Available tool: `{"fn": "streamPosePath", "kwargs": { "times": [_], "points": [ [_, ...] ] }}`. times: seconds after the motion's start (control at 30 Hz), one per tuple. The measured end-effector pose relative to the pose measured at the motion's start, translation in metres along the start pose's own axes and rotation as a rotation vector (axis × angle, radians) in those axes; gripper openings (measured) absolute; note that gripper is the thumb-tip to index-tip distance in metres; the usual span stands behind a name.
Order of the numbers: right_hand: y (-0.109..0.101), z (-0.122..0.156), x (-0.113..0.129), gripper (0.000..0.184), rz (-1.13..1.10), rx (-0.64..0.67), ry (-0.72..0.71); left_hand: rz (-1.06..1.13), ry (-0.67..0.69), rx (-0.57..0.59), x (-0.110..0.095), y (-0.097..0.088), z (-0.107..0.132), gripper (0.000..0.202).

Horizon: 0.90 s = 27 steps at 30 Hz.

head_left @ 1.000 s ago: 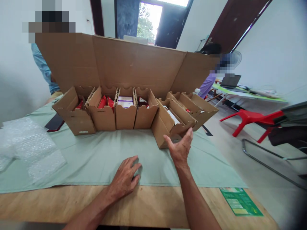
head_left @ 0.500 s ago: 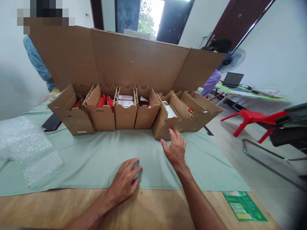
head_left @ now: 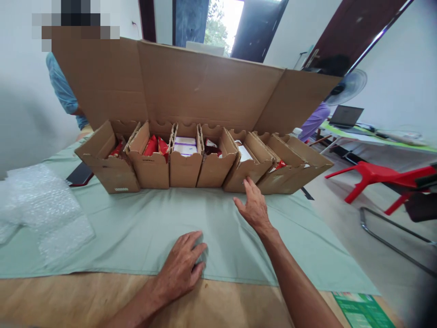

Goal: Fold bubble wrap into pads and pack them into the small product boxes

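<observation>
My right hand (head_left: 255, 207) is open, its fingertips against the lower front of a cardboard box (head_left: 237, 175) that has a white item (head_left: 244, 152) in it. Palm down on the pale green cloth (head_left: 136, 228), my left hand (head_left: 182, 262) rests with its fingers apart and nothing in them. The box belongs to a row of several open-topped cardboard boxes. In the others I see red packets (head_left: 157, 146), white-and-purple packs (head_left: 185, 146) and a dark red packet (head_left: 212, 148). Most of what lies inside is hidden by the box fronts.
A tall folded cardboard sheet (head_left: 205, 86) stands behind the row. Bubble wrap (head_left: 48, 209) and a dark flat object (head_left: 80, 174) lie at left. A green printed sheet (head_left: 363, 310) is at the front right. Beyond are a red stool (head_left: 372, 175), a fan, a laptop and two people.
The box under my right hand has been pushed back and straightened, closer in line with its neighbours. My left hand stays on the cloth. The view has shifted slightly.
</observation>
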State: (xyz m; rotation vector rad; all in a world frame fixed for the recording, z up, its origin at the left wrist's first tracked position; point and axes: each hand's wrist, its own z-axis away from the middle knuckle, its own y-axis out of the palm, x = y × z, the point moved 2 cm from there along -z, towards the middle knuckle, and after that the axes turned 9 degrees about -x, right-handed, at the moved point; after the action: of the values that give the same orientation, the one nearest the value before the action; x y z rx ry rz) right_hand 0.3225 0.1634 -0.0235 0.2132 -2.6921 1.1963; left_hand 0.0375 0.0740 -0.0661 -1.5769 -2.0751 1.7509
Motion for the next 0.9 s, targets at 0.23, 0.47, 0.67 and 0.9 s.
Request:
{"fn": "streamPosePath", "kwargs": {
  "times": [0.23,0.47,0.67,0.9],
  "points": [
    [-0.003,-0.009,-0.003,0.063,0.001,-0.003,0.029,-0.025,-0.01,0.033,-0.001,-0.002,-0.001,0.045],
    [-0.034,-0.047,0.063,0.052,-0.155,0.029,-0.012,-0.003,-0.002,0.044,-0.004,-0.005,-0.004,0.046],
    [-0.019,-0.107,0.11,0.057,0.01,0.239,0.032,0.007,0.007,0.016,0.002,-0.002,-0.005,0.046],
    [-0.02,-0.125,0.122,0.038,0.076,0.263,0.022,0.005,0.037,-0.042,0.009,0.002,-0.005,0.043]
  ]
}}
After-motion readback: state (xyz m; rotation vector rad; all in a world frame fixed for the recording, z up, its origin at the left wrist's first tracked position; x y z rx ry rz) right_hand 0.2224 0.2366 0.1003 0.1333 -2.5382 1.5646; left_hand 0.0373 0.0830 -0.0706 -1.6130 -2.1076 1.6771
